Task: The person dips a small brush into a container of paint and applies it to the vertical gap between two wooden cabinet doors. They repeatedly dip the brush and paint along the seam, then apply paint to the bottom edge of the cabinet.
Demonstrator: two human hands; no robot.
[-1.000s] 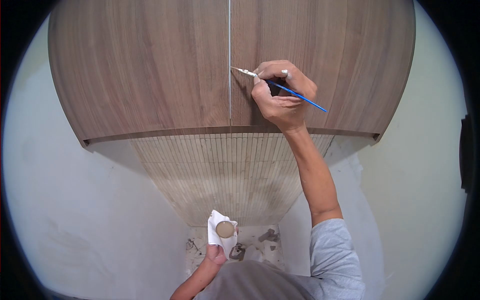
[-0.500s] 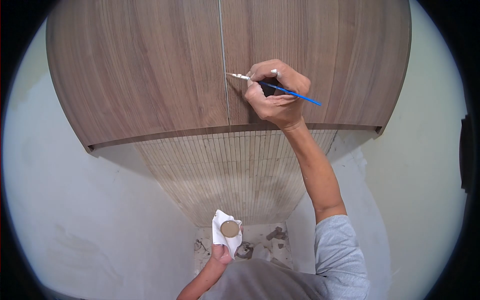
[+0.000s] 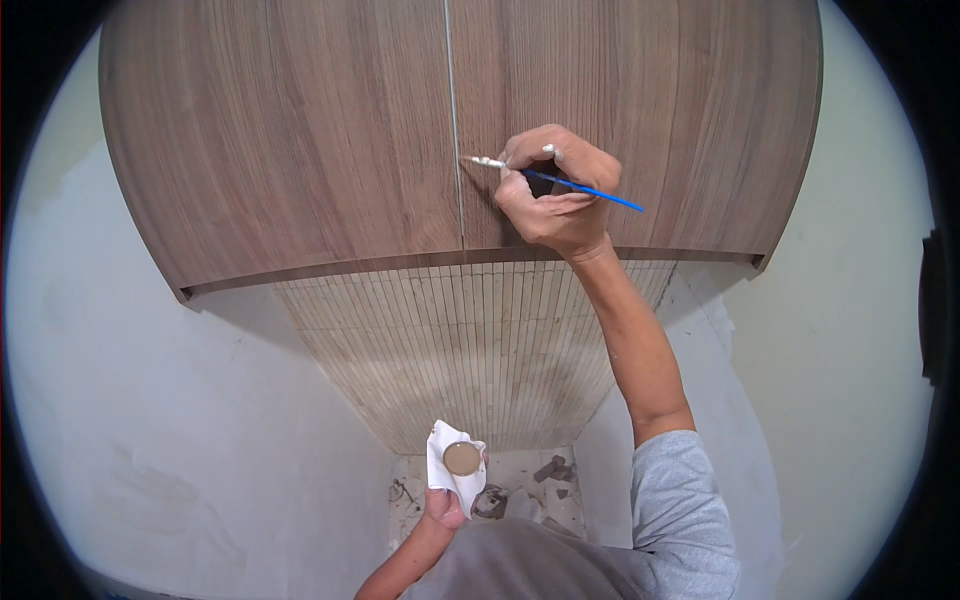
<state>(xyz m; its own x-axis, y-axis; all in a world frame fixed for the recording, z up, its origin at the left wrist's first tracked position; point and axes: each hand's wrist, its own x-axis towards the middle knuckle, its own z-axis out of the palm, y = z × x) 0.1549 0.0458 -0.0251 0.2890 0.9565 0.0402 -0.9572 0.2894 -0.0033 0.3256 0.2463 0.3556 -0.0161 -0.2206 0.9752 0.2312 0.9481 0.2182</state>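
A thin paintbrush (image 3: 590,190) with a blue handle is pinched in my right hand (image 3: 562,190). Its bristle tip touches or nearly touches the pale vertical seam (image 3: 455,120) between two wood-grain cabinet doors (image 3: 350,140). White smears mark the brush's neck and one of my fingers. Lower down, my left hand (image 3: 445,507) holds a crumpled white cloth or paper (image 3: 440,465) together with a small round cup of brown paint (image 3: 461,459). Most of the left fingers are hidden beneath the white sheet.
Narrow beige tiles (image 3: 450,350) cover the wall below the cabinet's bottom edge. Plastered walls (image 3: 200,430) stand on both sides. Debris and dark scraps (image 3: 555,468) lie on the floor near my feet.
The brush tip is slightly lower along the seam. The view has shifted a little, and both hands keep their hold on the same things.
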